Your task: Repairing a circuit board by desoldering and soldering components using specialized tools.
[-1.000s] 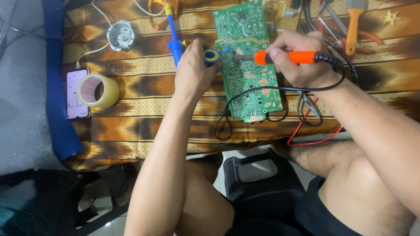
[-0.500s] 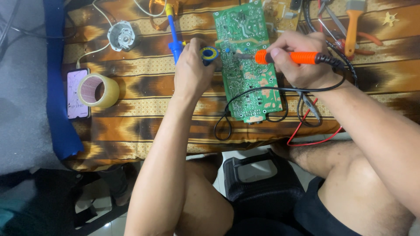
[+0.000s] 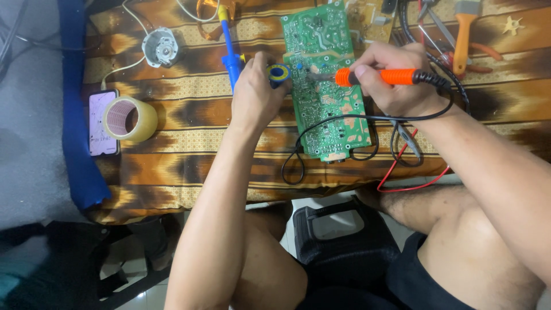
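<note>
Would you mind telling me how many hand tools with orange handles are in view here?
2. The soldering iron is gripped in the right hand over the green circuit board; an orange-handled tool lies at the top right. Others may be hidden past the frame edge.

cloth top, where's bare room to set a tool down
Free: the cloth between the tape roll and the left hand. Crowded: around the circuit board, right hand, black wires and pliers.
</note>
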